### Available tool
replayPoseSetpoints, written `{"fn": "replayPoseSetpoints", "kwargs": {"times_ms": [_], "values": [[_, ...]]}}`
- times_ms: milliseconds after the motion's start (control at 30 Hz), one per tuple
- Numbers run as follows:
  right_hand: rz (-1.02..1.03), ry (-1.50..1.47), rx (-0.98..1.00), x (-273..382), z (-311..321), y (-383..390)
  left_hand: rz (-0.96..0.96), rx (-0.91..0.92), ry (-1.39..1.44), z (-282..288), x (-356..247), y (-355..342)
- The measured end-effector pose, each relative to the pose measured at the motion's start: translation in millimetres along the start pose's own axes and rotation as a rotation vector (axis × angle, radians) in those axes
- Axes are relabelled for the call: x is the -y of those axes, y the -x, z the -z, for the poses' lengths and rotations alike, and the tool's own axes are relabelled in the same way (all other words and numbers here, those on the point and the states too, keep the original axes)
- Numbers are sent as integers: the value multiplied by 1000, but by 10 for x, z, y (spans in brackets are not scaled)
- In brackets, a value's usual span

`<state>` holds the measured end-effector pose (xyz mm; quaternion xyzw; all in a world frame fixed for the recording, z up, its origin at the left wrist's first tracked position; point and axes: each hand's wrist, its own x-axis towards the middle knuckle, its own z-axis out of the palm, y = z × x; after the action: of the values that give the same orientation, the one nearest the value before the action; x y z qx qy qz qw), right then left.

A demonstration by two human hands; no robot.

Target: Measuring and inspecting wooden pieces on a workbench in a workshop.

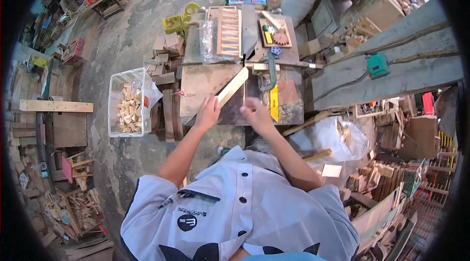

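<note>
My left hand (209, 113) is closed around the near end of a pale wooden strip (232, 88). The strip slants away to the right over the worktable (198, 77), its far end beside a small wood block (262, 67). My right hand (255, 113) is over the table's near part, right of a narrow dark slit. Its fingers are bent and smeared by motion, so whether they hold anything does not show. Beyond it a teal C-clamp (269, 73) sits at the block. A yellow flat strip (274, 104) lies just right of my right hand.
Left of the table stands a white plastic crate (114, 106) of small wood pieces. At the table's far side are a slatted wooden rack (228, 31) and a tray (275, 31) with gears. A grey beam (338, 81) with a green box (377, 66) runs along the right.
</note>
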<state>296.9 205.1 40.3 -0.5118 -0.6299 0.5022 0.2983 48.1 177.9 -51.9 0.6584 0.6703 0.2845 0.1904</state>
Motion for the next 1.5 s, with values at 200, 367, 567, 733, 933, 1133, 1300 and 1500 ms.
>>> {"fn": "replayPoseSetpoints", "kwargs": {"times_ms": [200,367,567,733,933,1133,1300,1500], "values": [[-136,-444,-364,-326,22,-394,133,172,459,345,-855,436],[-64,-544,-328,-288,10,-576,102,233,431,290,-957,650],[-182,-626,-289,-584,55,-575,300,433,495,197,-831,772],[-122,-543,-377,-671,-2,-606,541,464,795,187,-1010,736],[-297,-511,-161,-542,-238,-755,536,366,332,156,-721,407],[-411,-125,-236,-762,-488,-1192,163,84,-139,90,-272,-77],[-486,-219,-158,-779,-552,-1334,164,61,-193,-32,-81,-276],[-413,-231,-210,-817,-573,-1413,101,6,-236,-145,-87,-389]]}}
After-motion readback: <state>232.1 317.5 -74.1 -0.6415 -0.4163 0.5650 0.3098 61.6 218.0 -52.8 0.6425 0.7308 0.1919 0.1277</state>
